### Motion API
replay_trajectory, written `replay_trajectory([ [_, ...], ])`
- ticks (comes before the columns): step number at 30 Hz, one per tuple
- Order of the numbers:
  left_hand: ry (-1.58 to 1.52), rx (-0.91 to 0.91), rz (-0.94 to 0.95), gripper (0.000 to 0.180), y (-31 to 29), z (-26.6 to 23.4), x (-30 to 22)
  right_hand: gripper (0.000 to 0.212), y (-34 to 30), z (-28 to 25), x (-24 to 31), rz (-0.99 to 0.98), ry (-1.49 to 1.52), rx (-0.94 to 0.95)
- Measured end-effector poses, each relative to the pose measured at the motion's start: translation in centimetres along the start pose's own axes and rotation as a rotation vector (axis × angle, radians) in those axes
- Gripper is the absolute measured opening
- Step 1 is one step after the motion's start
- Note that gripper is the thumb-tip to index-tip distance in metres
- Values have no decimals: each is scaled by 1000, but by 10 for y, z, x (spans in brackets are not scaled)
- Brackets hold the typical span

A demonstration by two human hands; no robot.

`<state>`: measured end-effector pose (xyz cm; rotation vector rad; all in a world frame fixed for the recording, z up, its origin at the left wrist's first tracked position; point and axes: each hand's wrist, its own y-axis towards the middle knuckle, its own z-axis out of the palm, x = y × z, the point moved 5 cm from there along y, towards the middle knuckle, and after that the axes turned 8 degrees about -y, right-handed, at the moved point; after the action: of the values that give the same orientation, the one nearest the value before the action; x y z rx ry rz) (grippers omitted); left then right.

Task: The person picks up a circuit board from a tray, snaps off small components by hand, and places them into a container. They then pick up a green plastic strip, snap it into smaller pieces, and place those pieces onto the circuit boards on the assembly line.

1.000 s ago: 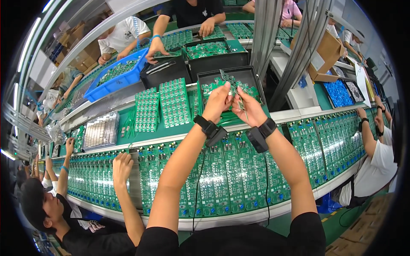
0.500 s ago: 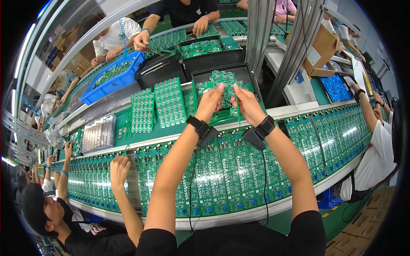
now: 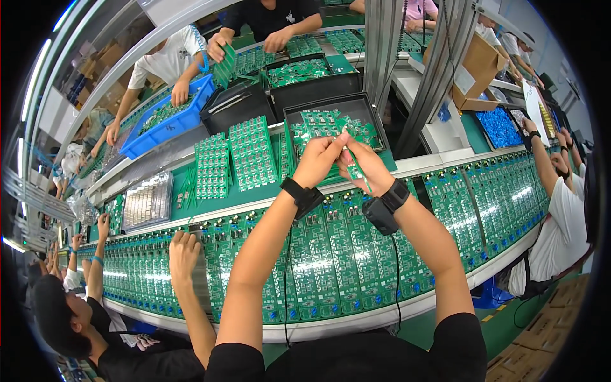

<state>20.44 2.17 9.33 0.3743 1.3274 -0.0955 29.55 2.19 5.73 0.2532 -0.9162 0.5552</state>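
Narrow green strip [image 3: 357, 167] at centre frame, a little right of the midline. Long axis slanted: upper end toward the meeting fingertips, lower end pointing down and right, toward the right wrist. Upper end partly covered by fingers; exact tip cannot be made out.

Strip lies along the palm side of the right hand [image 3: 372, 167], between thumb side and curled fingers, its lower end near the heel of the palm. Right hand closed around it, the fingers bent beneath.

Left hand [image 3: 320, 158] just left of the strip, fingers curled inward, thumb stretched up and right to meet the right fingertips. Whether it grips anything cannot be told; the pinch point is too small and crowded.

Green board panel [image 3: 318, 119] directly above the left hand in the frame, its lower edge hidden by the hand; held or resting, unclear. Around it, a black tray [image 3: 337, 102] with loose green pieces [image 3: 361, 132]. Below both hands, rows of green circuit boards [image 3: 347, 267] fill the lower middle, curving toward both sides.
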Motion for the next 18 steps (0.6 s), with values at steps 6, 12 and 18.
replay_trajectory([
  [6, 114, -98, 2, 29, 1, -28, 8, 39, -3, 16, 13, -76, -22, -81],
  [12, 643, -251, 349, 33, 17, -61, 14, 43, 3, -24, 30, -358, -662, -387],
  [18, 24, -404, -124, 40, 8, -45, 21, 45, -5, -27, 26, -360, -887, -294],
])
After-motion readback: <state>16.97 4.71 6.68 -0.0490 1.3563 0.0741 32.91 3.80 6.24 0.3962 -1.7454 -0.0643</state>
